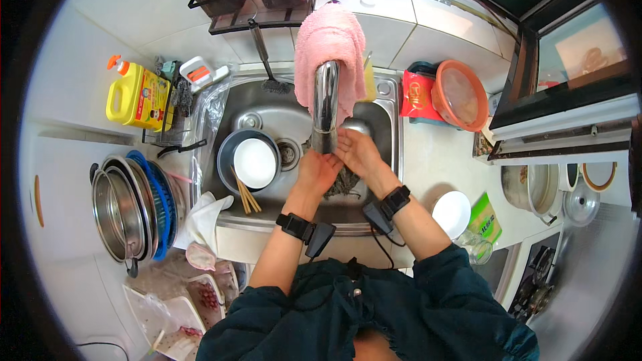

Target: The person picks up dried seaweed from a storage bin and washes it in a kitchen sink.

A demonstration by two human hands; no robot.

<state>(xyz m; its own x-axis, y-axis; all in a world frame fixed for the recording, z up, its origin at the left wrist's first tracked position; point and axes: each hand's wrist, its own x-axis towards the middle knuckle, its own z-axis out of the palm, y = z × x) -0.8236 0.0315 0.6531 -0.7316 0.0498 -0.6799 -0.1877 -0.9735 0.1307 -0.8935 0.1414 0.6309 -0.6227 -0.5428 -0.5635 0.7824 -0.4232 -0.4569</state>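
Note:
Both hands are under the spout of a chrome faucet (325, 95), over a stainless steel sink (271, 110). My left hand (319, 173) has its palm up and fingers together beside the spout's end, partly hidden by it. My right hand (360, 153) is just right of the spout, palm showing, fingers reaching towards the left hand. I see nothing held in either. Below them lies a dark, wet, stringy thing (343, 184) in the sink. A pink towel (331, 35) drapes over the faucet. Left in the sink, a grey pot (225, 155) holds a white bowl (255, 163) and wooden chopsticks (245, 193).
Stacked metal pots (113, 215) and a blue colander (150, 200) stand left of the sink, near a yellow detergent jug (135, 98). To the right are an orange basin (460, 95), a white bowl (451, 214), a glass jar (479, 250) and an open window frame (526, 65).

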